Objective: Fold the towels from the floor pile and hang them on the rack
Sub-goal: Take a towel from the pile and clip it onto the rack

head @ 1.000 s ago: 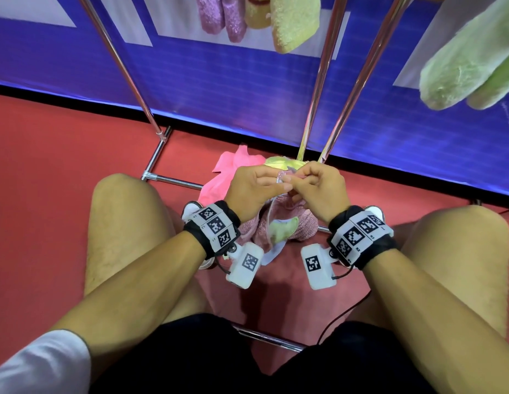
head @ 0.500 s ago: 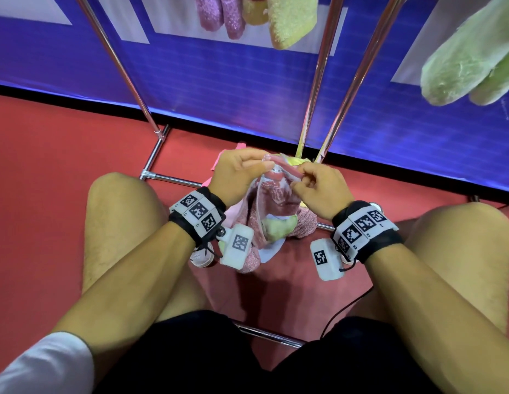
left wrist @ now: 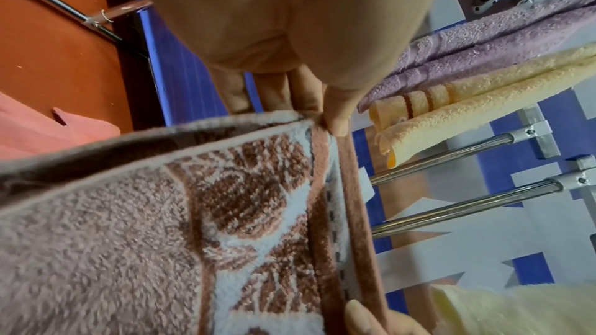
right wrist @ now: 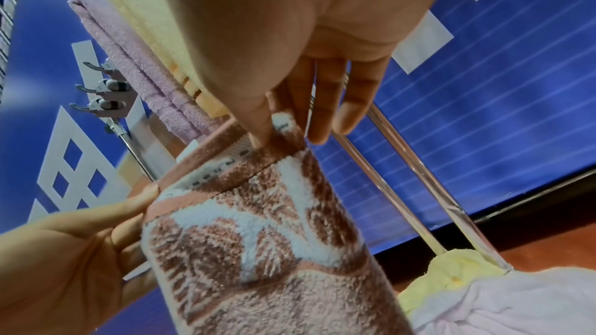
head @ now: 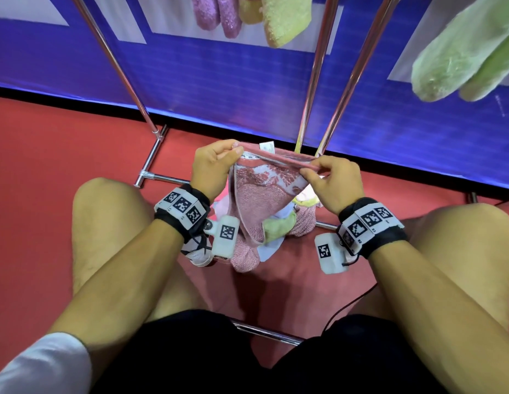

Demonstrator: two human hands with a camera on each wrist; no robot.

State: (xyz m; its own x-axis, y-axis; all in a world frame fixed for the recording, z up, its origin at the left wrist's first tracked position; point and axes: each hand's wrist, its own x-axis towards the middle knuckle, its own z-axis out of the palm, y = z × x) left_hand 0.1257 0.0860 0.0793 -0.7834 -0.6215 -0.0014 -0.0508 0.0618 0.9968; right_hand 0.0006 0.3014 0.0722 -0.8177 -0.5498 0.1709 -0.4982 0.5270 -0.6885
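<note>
A pink towel (head: pixel 256 200) with a white-and-pink patterned band hangs between my hands above the floor pile (head: pixel 290 223). My left hand (head: pixel 216 163) pinches its top hem at the left corner, thumb against fingers (left wrist: pixel 325 116). My right hand (head: pixel 330 177) pinches the same hem at the right corner (right wrist: pixel 274 134). The hem is stretched nearly straight between them, and a white label (head: pixel 266 145) sticks up from it. The towel (left wrist: pixel 161 226) fills the lower left wrist view. Its lower end droops onto the pile.
Chrome rack legs (head: pixel 318 81) rise just behind the towel, with floor bars (head: pixel 150 163) on the red carpet. Folded purple, yellow and green towels (head: pixel 276 21) hang on the rack above; green ones (head: pixel 461 52) hang at the upper right. My bare knees flank the pile.
My hands have moved apart along the hem, from touching each other to a towel-width gap. The pink towel has been lifted and spread open, showing its patterned band.
</note>
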